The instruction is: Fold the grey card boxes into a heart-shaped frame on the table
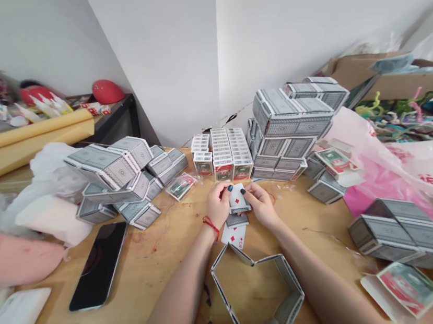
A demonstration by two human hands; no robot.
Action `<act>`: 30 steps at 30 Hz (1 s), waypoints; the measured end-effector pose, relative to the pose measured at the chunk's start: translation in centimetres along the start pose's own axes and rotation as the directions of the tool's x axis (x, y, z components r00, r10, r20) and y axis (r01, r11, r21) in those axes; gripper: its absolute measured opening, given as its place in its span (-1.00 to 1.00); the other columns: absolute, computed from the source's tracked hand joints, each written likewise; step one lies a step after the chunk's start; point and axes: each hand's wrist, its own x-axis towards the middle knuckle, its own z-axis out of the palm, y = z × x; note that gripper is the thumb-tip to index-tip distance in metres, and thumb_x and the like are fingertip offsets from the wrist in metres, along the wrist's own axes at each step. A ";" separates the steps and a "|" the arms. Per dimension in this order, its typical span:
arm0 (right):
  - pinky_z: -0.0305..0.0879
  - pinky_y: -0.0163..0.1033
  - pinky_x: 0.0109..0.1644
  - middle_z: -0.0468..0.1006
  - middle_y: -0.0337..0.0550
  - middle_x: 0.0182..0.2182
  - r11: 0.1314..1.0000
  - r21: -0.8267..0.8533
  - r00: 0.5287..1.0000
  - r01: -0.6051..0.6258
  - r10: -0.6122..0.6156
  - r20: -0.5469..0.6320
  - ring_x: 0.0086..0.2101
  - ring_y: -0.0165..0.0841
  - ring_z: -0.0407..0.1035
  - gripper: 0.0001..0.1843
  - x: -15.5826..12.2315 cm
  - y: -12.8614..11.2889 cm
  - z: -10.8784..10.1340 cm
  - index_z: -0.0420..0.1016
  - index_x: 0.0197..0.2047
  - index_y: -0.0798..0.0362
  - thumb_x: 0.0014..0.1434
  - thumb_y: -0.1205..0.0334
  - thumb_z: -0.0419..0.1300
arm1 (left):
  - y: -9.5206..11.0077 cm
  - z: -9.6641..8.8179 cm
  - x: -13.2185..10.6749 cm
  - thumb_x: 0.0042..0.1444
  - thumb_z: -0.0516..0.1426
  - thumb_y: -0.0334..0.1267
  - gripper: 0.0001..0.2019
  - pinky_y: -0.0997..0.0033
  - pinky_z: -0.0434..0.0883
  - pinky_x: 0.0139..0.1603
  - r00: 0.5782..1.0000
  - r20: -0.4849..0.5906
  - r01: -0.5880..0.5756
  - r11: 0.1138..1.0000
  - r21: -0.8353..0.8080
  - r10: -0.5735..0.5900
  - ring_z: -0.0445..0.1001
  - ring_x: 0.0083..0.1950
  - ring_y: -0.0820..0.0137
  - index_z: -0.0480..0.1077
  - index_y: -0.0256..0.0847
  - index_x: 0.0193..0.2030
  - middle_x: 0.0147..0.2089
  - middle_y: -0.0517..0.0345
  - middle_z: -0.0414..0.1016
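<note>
Between both hands is a playing card [237,199] with a red diamond, its lower edge showing a folded patterned strip. My left hand [219,202] pinches its left side, a red string bracelet round the wrist. On the right side my right hand [260,202] grips it with fingers closed. Below the hands, a patterned card and a loose diamond card [233,237] lie on the table. Nearer to me, between my forearms, stands an open frame of joined cards [290,284], bent inward at its far side.
Folded-card blocks are piled at left [110,167] and right [293,115]. Boxed decks [221,153] line up by the wall. A phone [99,266] lies left. An opened card box [409,288] sits front right, near a pink plastic bag [378,163].
</note>
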 end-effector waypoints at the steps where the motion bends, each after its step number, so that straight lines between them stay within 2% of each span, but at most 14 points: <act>1: 0.24 -0.33 -0.68 0.39 -0.37 -0.70 1.000 -0.005 1.000 0.004 -0.003 0.007 -0.73 -0.43 0.29 -0.70 0.0 0.0 0.0 0.18 -0.46 -0.02 -0.01 -0.04 0.16 | 0.0 -0.1 0.1 0.09 0.02 -0.36 -0.87 0.38 0.35 -0.17 1.000 0.006 0.001 1.000 -0.008 -0.001 0.40 -0.19 0.38 0.39 -0.22 -0.36 -0.28 0.08 0.42; 8: 0.04 -0.40 -0.75 0.32 -0.40 -0.75 1.000 0.011 0.999 -0.009 0.008 0.050 -0.77 -0.47 0.24 -0.71 -0.1 -0.1 0.0 0.16 -0.54 0.01 0.00 0.03 0.14 | -0.1 -0.6 0.4 0.08 0.04 -0.31 -0.85 0.36 0.36 -0.20 0.997 0.073 0.045 0.996 -0.077 -0.040 0.41 -0.20 0.36 0.42 -0.24 -0.39 -0.31 0.06 0.43; 12: 0.03 -0.40 -0.77 0.26 -0.43 -0.77 0.998 0.040 0.999 -0.041 0.039 0.033 -0.79 -0.49 0.19 -0.72 0.1 0.2 0.0 0.15 -0.57 0.01 -0.05 0.07 0.15 | -0.1 -0.5 0.3 0.06 0.08 -0.24 -0.84 0.40 0.36 -0.27 0.990 0.082 0.127 0.982 -0.141 -0.116 0.42 -0.24 0.36 0.44 -0.24 -0.39 -0.31 0.06 0.46; 14: 0.09 -0.39 -0.77 0.25 -0.44 -0.77 0.997 0.055 0.998 -0.055 0.053 0.034 -0.79 -0.49 0.18 -0.73 0.2 0.4 0.0 0.14 -0.57 0.01 -0.05 0.07 0.15 | -0.1 -0.4 0.2 0.04 0.09 -0.19 -0.81 0.44 0.35 -0.34 0.976 0.096 0.210 0.954 -0.215 -0.193 0.41 -0.31 0.39 0.45 -0.25 -0.37 -0.33 0.07 0.46; 17: 0.16 -0.37 -0.75 0.27 -0.43 -0.75 0.996 0.069 0.998 -0.059 0.058 0.025 -0.78 -0.49 0.18 -0.74 0.3 0.5 0.1 0.14 -0.56 0.00 -0.04 0.08 0.14 | -0.1 -0.2 0.2 0.06 0.05 -0.07 -0.70 0.47 0.31 -0.45 0.938 0.144 0.348 0.863 -0.367 -0.317 0.38 -0.45 0.45 0.45 -0.27 -0.29 -0.40 0.12 0.47; 19: 0.19 -0.36 -0.73 0.28 -0.42 -0.74 0.995 0.095 0.999 -0.041 0.041 0.008 -0.76 -0.48 0.18 -0.74 0.4 0.5 0.0 0.15 -0.56 0.00 -0.03 0.08 0.15 | -0.1 -0.2 0.2 0.07 0.02 -0.05 -0.66 0.48 0.30 -0.46 0.920 0.176 0.391 0.808 -0.440 -0.350 0.38 -0.47 0.46 0.43 -0.27 -0.23 -0.40 0.14 0.47; 22: 0.23 -0.34 -0.70 0.32 -0.40 -0.71 0.990 0.141 1.000 -0.007 0.010 -0.019 -0.74 -0.48 0.20 -0.75 0.6 0.6 -0.1 0.19 -0.55 0.01 -0.02 0.08 0.16 | 0.1 -0.3 0.2 0.03 0.05 -0.12 -0.73 0.50 0.30 -0.42 0.918 0.187 0.395 0.801 -0.450 -0.348 0.37 -0.43 0.47 0.42 -0.26 -0.24 -0.39 0.16 0.45; 26: 0.23 -0.34 -0.69 0.35 -0.38 -0.69 0.986 0.167 1.000 -0.004 0.008 -0.023 -0.72 -0.47 0.21 -0.77 0.7 0.7 -0.3 0.27 -0.53 0.03 -0.02 0.08 0.18 | 0.9 -0.3 0.1 0.01 0.05 -0.23 -0.81 0.55 0.25 -0.50 0.918 0.175 0.396 0.836 -0.381 -0.355 0.30 -0.48 0.51 0.41 -0.25 -0.30 -0.45 0.22 0.39; 30: 0.22 -0.35 -0.69 0.39 -0.34 -0.66 0.985 0.175 0.999 -0.013 0.018 -0.027 -0.71 -0.47 0.21 -0.80 0.8 0.8 -0.2 0.38 -0.41 0.05 -0.04 0.10 0.20 | 1.3 -0.1 -0.2 0.03 0.01 -0.28 -0.79 0.54 0.28 -0.51 0.933 0.141 0.361 0.860 -0.360 -0.333 0.32 -0.48 0.50 0.38 -0.23 -0.21 -0.40 0.19 0.41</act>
